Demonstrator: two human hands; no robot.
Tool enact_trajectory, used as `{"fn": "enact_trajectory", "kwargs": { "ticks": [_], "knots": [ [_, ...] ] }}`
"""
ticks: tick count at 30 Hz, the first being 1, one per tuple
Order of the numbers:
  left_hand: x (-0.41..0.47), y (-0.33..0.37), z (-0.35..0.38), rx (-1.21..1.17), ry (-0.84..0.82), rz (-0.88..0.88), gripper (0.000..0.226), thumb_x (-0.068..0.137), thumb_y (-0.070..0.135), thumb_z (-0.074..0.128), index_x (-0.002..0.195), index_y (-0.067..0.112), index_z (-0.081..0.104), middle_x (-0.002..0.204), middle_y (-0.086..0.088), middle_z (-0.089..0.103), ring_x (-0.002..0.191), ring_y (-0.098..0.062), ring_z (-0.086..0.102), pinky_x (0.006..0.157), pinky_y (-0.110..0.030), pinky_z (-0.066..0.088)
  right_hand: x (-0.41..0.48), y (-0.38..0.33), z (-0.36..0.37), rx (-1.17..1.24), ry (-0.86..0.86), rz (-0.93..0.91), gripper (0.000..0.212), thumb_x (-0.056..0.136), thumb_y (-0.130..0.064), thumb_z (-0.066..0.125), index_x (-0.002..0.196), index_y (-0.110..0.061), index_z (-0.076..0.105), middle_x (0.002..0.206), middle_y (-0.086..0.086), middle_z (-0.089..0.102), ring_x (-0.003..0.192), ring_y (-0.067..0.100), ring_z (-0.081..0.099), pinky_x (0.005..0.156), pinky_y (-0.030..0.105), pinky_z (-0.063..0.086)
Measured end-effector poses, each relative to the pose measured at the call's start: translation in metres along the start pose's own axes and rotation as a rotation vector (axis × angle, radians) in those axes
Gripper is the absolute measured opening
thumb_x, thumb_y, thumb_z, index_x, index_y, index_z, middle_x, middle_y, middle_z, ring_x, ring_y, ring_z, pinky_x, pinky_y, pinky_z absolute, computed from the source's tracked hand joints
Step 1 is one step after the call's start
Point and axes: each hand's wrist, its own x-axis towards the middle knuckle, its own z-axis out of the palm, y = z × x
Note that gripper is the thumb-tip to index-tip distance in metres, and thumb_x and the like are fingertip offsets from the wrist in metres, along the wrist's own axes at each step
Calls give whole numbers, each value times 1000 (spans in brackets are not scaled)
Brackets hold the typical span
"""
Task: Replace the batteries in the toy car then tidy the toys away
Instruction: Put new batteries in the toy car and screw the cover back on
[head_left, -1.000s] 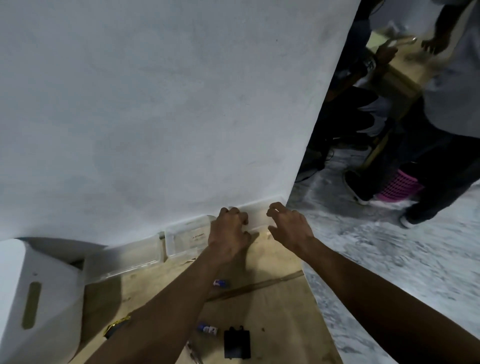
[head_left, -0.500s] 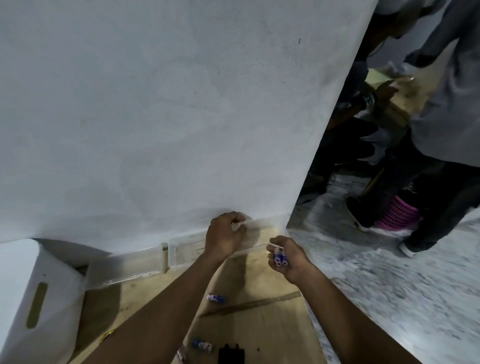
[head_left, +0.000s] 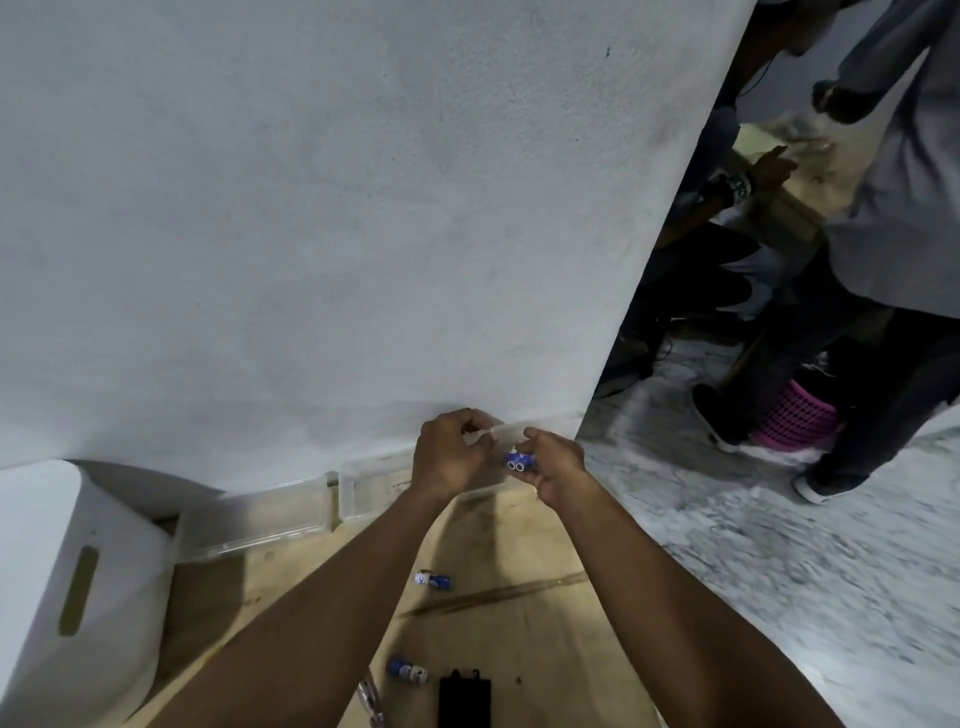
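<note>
Gripping two blue batteries (head_left: 519, 461) in the right hand (head_left: 557, 470), round ends facing the camera, long axes pointing toward 6 o'clock. Pinching the clear plastic box (head_left: 374, 486) at its rim with the left hand (head_left: 448, 456), just at 9 o'clock of them. Down at 6 o'clock on the desk (head_left: 545, 639): loose batteries (head_left: 432, 580) and a black part (head_left: 464, 701), between the forearms, likely the next stop.
</note>
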Motion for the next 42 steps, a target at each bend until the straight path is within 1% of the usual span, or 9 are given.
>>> {"fn": "enact_trajectory", "kwargs": {
  "ticks": [6,8,13,15,18,21,35,38,42],
  "knots": [
    [-2,-1,0,-11,5,24,16,82,14,74,77,29,70,88,11,73,89,-12,69,85,-30,56,-1,2,-7,68,23,-8,15,94,5,52,100,0,64,91,17,63,84,29,66,77,44,61],
    [-4,-3,0,-10,2,33,12,83,15,75,81,26,71,90,12,72,91,-11,68,86,-27,54,-4,2,-14,164,100,-43,11,92,5,54,89,-1,64,83,15,64,74,27,66,68,41,61],
    [-11,-15,2,95,-43,111,12,79,21,79,90,21,77,98,4,74,95,-16,66,84,-29,52,-12,5,-45,-138,506,-656,15,85,-2,63,89,-16,68,93,4,70,76,13,61,71,20,52],
    [-18,-21,2,192,-86,169,15,78,22,80,94,20,78,101,2,75,97,-19,65,87,-33,51,-9,11,-55,-503,309,-916,26,82,2,61,97,-18,68,102,0,65,89,12,59,72,12,43],
    [-26,-30,5,342,-155,242,23,76,33,78,96,21,79,104,3,74,99,-19,63,87,-30,48,12,23,-70,-1065,-19,-1010,38,73,0,64,105,-20,71,113,-1,64,106,20,59,91,31,46],
    [-28,-35,6,404,-192,276,39,72,43,60,96,19,78,105,2,74,103,-21,60,87,-30,45,23,25,-76,-1328,-116,-1039,47,64,-1,66,107,-17,72,113,1,65,110,26,60,95,44,47],
    [-30,-39,6,510,-241,357,31,80,25,64,109,16,72,121,0,66,118,-22,52,86,-34,50,26,22,-79,-1457,-114,-1195,44,68,7,77,105,-16,71,109,0,67,100,25,61,76,32,49],
    [-34,-33,-4,436,-319,302,30,78,32,70,105,19,76,115,1,72,107,-20,63,97,-38,48,16,22,-74,-1504,-91,-1120,43,73,3,71,112,-16,70,117,0,66,107,24,59,80,32,46],
    [-64,-36,-31,313,-220,246,24,83,31,69,104,22,77,105,0,75,94,-19,67,83,-30,51,-11,41,-65,-1380,-53,-1196,32,75,-2,66,103,-15,71,106,2,68,102,25,61,87,36,40]
  ]
}}
